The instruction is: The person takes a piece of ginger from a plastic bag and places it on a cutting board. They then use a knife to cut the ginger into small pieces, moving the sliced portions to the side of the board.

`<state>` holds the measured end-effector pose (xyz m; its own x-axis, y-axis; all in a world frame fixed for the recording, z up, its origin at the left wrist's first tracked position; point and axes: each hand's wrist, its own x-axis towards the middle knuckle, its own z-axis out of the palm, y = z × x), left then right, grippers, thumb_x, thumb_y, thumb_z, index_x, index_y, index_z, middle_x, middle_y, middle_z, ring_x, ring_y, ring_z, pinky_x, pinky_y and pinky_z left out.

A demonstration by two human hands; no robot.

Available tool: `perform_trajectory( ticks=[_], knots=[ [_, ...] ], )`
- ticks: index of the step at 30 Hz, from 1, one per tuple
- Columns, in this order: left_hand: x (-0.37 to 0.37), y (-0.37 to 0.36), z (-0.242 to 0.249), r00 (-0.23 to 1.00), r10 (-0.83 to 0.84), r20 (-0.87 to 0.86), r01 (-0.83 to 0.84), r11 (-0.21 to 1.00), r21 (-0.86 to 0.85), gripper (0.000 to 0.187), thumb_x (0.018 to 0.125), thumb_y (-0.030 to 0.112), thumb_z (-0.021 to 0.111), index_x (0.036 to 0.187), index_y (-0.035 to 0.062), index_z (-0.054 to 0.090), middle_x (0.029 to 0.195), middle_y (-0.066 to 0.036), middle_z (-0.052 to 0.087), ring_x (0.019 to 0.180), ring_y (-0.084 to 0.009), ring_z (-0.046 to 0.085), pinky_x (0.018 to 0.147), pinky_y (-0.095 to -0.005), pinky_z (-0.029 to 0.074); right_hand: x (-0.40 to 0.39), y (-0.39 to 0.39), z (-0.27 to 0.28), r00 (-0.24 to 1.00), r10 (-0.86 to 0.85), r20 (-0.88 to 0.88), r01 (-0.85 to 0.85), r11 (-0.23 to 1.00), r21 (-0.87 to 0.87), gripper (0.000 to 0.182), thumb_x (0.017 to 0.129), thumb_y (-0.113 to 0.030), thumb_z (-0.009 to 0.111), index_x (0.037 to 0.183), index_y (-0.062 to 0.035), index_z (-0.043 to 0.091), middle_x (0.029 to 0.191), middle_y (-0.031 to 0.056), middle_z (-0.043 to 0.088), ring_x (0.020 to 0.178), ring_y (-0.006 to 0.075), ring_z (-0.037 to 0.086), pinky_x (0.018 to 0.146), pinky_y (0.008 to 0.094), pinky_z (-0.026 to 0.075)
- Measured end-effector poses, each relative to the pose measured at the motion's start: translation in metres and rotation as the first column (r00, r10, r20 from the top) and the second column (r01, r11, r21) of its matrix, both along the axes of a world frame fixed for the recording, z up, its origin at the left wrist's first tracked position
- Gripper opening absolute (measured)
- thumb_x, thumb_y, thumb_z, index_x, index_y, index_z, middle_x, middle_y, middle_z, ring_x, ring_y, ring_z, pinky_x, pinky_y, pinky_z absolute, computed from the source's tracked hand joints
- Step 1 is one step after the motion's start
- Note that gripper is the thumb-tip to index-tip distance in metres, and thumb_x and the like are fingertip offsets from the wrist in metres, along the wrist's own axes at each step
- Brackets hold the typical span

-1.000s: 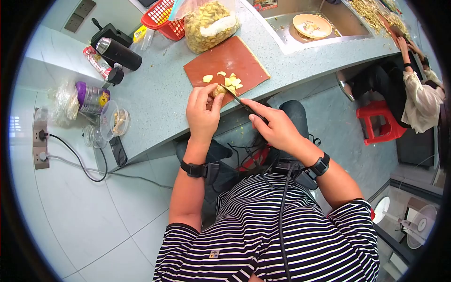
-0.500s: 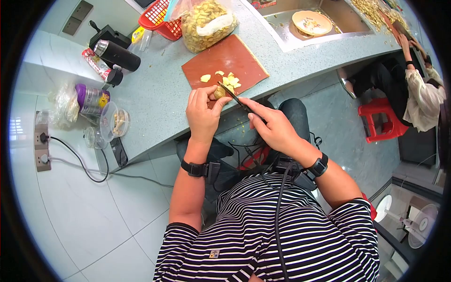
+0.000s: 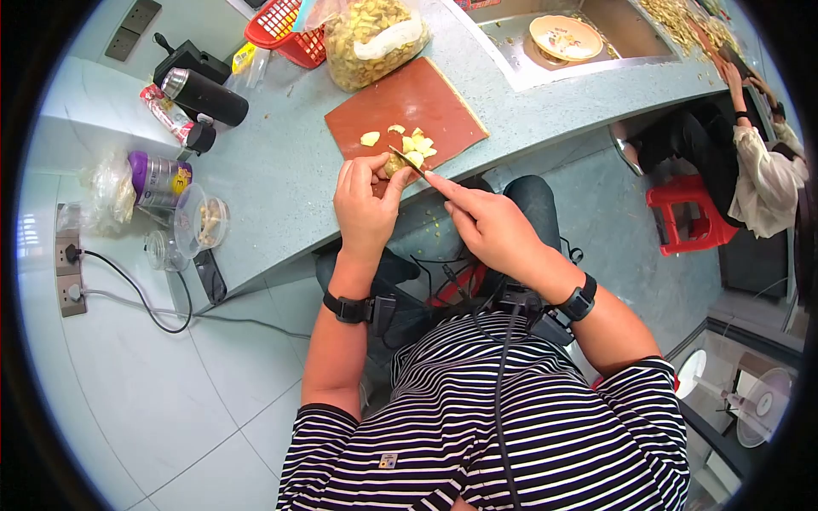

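Note:
Between its thumb and fingers my left hand (image 3: 368, 203) pinches a small brownish-yellow root piece (image 3: 394, 165) at the near edge of the red-brown cutting board (image 3: 388, 102). My right hand (image 3: 498, 223) is closed on a dark knife (image 3: 411, 163), whose blade lies against the piece. A pale cut face shows beside the blade. Several pale yellow slices (image 3: 417, 143) lie on the board just beyond the knife, and one slice (image 3: 369, 138) sits apart to the left. A large plastic bag of slices (image 3: 368, 43) rests at the board's far left edge.
A red basket (image 3: 294, 38), black thermos (image 3: 209, 98), purple can (image 3: 160, 179) and clear container (image 3: 189, 223) stand on the left. A bowl (image 3: 566, 39) sits in the sink (image 3: 630, 47). Another person (image 3: 754, 162) works at far right, near a red stool (image 3: 682, 217).
The knife blade has turned flatter across the piece, and a pale cut surface now shows there. My right hand has moved slightly left. The view has shifted a little.

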<state>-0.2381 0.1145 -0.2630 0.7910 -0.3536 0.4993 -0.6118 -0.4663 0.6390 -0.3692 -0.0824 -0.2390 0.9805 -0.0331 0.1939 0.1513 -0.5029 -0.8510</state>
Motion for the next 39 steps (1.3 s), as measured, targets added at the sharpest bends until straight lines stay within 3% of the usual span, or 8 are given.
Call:
perform_trajectory(
  ticks=[8,11,14,16,24,27,32,39],
  knots=[
    [0.003,0.003,0.003,0.998,-0.043,0.056,0.041,0.998,0.038,0.029,0.097,0.01,0.092,0.12,0.0012,0.076,0.1,-0.005,0.068,0.09,-0.0171,0.067,0.079,-0.0327,0.057,0.022,0.003,0.004,1.0,0.012,-0.011,-0.013,0.998,-0.068,0.05,0.11,-0.01,0.064,0.161,-0.0099,0.064,0.099,0.0263,0.078,0.091,0.0479,0.076,0.082,0.0557,0.06],
    [0.005,0.007,0.003,0.998,-0.069,0.012,0.069,0.998,0.007,0.026,0.099,0.008,0.089,0.121,0.0016,0.077,0.106,-0.007,0.07,0.093,-0.0178,0.067,0.08,-0.0325,0.057,0.026,-0.001,0.005,1.0,0.008,0.001,-0.008,0.995,-0.097,0.054,0.112,-0.01,0.064,0.166,-0.0158,0.063,0.106,0.0254,0.079,0.091,0.0472,0.076,0.084,0.05,0.061],
    [0.008,0.009,0.002,0.995,-0.082,0.057,0.084,0.996,-0.038,0.023,0.102,0.005,0.084,0.124,0.0017,0.079,0.114,-0.009,0.072,0.096,-0.0184,0.069,0.082,-0.032,0.058,0.021,-0.009,0.02,0.998,0.025,-0.051,-0.029,0.997,-0.075,0.048,0.11,-0.013,0.065,0.158,-0.0122,0.067,0.096,0.0273,0.077,0.089,0.0485,0.076,0.08,0.0558,0.06],
    [0.004,0.007,0.006,0.997,-0.076,-0.009,0.075,0.993,-0.086,0.022,0.103,0.003,0.082,0.125,0.0017,0.08,0.117,-0.01,0.072,0.098,-0.0188,0.069,0.083,-0.0322,0.058,0.013,-0.011,0.035,0.959,0.012,-0.284,-0.024,0.999,-0.039,0.049,0.111,-0.013,0.064,0.159,-0.0143,0.066,0.097,0.0272,0.077,0.091,0.0486,0.076,0.081,0.0551,0.06],
    [0.006,0.009,0.004,0.997,-0.073,0.016,0.074,0.991,-0.108,0.017,0.106,-0.001,0.076,0.122,0.0009,0.082,0.124,-0.011,0.074,0.101,-0.0187,0.071,0.085,-0.0312,0.058,0.021,0.002,0.017,0.986,-0.011,-0.164,0.017,0.999,0.039,0.051,0.113,-0.014,0.063,0.164,-0.0169,0.062,0.1,0.0264,0.078,0.09,0.0467,0.076,0.082,0.0518,0.06],
    [0.001,0.005,0.01,0.998,-0.058,-0.028,0.053,0.988,-0.147,0.017,0.105,-0.003,0.076,0.12,0.0003,0.081,0.12,-0.012,0.073,0.106,-0.0259,0.076,0.087,-0.0354,0.064,0.018,0.002,0.028,0.979,0.004,-0.206,0.014,0.996,0.086,0.051,0.115,-0.015,0.062,0.165,-0.0168,0.061,0.099,0.0257,0.078,0.088,0.0445,0.077,0.082,0.0494,0.059],
    [-0.001,0.002,0.009,0.994,-0.05,-0.094,0.028,0.974,-0.224,0.014,0.105,0.0,0.079,0.118,0.0007,0.083,0.123,-0.011,0.075,0.101,-0.0173,0.071,0.085,-0.0309,0.059,0.008,-0.006,0.034,0.964,0.007,-0.266,0.027,0.992,0.124,0.051,0.115,-0.016,0.062,0.166,-0.0172,0.06,0.098,0.0244,0.077,0.086,0.0411,0.077,0.081,0.0464,0.059],
    [0.003,0.004,0.002,0.998,-0.052,-0.045,0.041,0.976,-0.214,0.012,0.105,-0.001,0.079,0.117,0.0002,0.082,0.124,-0.011,0.075,0.103,-0.0181,0.073,0.084,-0.0302,0.059,0.001,-0.006,0.034,0.98,0.05,-0.194,-0.029,0.994,0.108,0.052,0.115,-0.015,0.062,0.167,-0.0173,0.06,0.116,0.0243,0.08,0.101,0.0425,0.078,0.09,0.0475,0.061]
  ],
)
